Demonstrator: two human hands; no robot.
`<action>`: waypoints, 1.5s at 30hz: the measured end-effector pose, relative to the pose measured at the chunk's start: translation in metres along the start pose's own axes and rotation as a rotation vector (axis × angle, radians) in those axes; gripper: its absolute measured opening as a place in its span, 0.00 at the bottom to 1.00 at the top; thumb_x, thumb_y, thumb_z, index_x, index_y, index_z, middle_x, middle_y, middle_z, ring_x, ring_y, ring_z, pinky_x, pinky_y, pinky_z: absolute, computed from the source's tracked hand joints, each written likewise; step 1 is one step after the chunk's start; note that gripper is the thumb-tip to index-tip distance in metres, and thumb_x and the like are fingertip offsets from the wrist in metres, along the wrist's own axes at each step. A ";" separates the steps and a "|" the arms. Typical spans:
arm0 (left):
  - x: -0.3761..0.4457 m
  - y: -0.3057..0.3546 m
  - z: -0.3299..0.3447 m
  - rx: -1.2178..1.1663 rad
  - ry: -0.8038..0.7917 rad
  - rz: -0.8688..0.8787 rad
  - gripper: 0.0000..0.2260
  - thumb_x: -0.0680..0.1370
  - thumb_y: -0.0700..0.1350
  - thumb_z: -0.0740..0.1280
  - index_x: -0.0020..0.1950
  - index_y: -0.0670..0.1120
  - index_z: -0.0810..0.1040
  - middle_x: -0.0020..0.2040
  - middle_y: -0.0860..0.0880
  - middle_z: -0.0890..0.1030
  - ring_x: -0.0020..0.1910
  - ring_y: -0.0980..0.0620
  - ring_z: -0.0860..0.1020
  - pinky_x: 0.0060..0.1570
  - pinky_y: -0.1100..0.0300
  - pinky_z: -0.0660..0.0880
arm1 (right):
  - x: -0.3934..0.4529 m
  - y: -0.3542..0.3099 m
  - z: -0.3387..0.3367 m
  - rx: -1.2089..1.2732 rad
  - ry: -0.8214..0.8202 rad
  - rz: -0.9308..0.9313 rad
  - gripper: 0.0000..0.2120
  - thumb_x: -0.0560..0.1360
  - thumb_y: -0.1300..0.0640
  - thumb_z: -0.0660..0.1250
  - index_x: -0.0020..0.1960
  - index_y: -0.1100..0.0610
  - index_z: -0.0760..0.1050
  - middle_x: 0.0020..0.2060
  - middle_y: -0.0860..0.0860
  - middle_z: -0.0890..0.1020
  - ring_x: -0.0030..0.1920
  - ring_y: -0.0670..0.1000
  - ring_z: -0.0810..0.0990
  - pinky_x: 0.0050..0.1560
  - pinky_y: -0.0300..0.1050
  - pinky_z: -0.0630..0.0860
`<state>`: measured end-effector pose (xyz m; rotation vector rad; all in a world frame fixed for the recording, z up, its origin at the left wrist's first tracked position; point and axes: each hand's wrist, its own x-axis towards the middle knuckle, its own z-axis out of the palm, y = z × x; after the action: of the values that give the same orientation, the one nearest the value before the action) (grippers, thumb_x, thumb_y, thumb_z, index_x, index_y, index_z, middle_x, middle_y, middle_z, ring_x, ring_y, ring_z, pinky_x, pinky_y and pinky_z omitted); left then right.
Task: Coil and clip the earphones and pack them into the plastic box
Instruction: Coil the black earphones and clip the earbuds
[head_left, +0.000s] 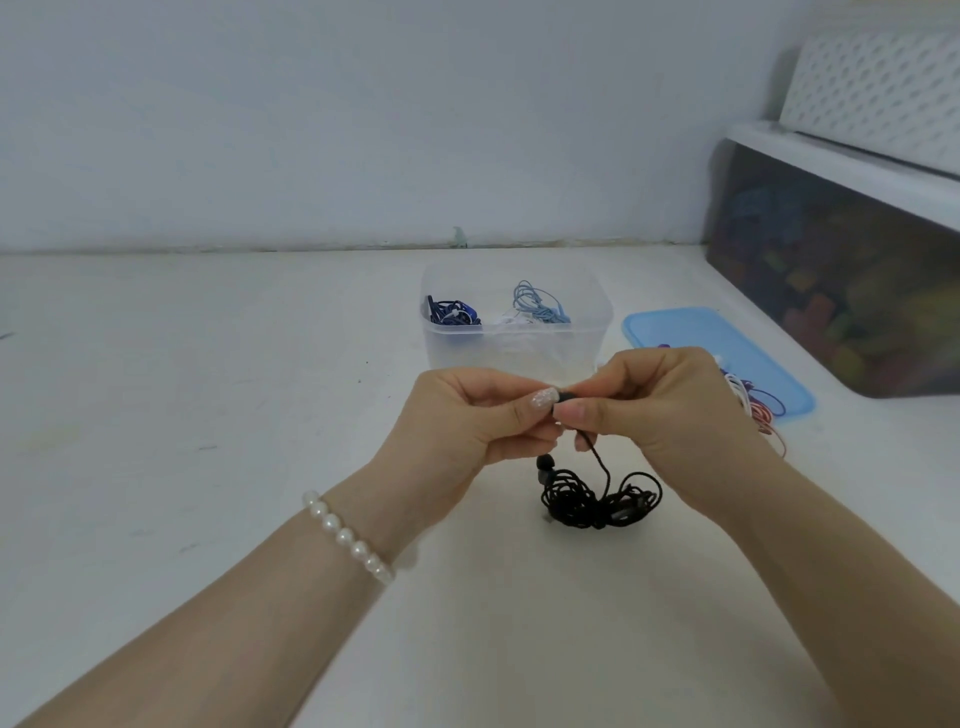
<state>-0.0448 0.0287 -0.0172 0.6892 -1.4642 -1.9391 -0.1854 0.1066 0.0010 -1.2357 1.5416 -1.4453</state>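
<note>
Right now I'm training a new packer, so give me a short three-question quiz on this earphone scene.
1. True or false: the black earphones are already packed in the plastic box.
2. Multiple choice: where does the blue lid lie? A) on the box B) on the table to the right of the box C) in the left hand
3. Fill in: both the left hand and the right hand pinch one end of the ___ earphones.

Key: 1 false, their tangle rests on the table. 2 B. 3 black.
</note>
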 end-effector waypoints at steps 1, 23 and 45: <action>0.000 0.000 0.000 0.002 -0.003 -0.010 0.07 0.64 0.40 0.69 0.39 0.40 0.82 0.29 0.46 0.82 0.29 0.55 0.80 0.32 0.65 0.77 | 0.000 -0.001 0.000 -0.023 -0.001 -0.008 0.05 0.60 0.66 0.74 0.34 0.65 0.79 0.25 0.54 0.81 0.25 0.49 0.78 0.35 0.38 0.77; 0.012 0.015 -0.029 0.369 0.075 0.034 0.04 0.71 0.32 0.70 0.40 0.40 0.81 0.32 0.46 0.83 0.32 0.53 0.82 0.38 0.62 0.80 | -0.010 -0.016 -0.018 -0.887 -0.346 0.276 0.26 0.53 0.38 0.78 0.48 0.40 0.75 0.39 0.42 0.81 0.39 0.41 0.79 0.42 0.42 0.77; 0.032 -0.002 -0.042 0.569 0.288 0.194 0.09 0.69 0.37 0.73 0.33 0.50 0.81 0.26 0.55 0.79 0.28 0.59 0.75 0.34 0.65 0.73 | 0.069 -0.067 -0.013 -0.652 0.126 -0.287 0.15 0.62 0.66 0.73 0.36 0.49 0.72 0.32 0.50 0.77 0.31 0.47 0.71 0.37 0.39 0.69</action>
<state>-0.0368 -0.0216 -0.0312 0.9825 -1.8244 -1.2146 -0.2075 0.0504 0.0777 -1.8290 2.0846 -1.2386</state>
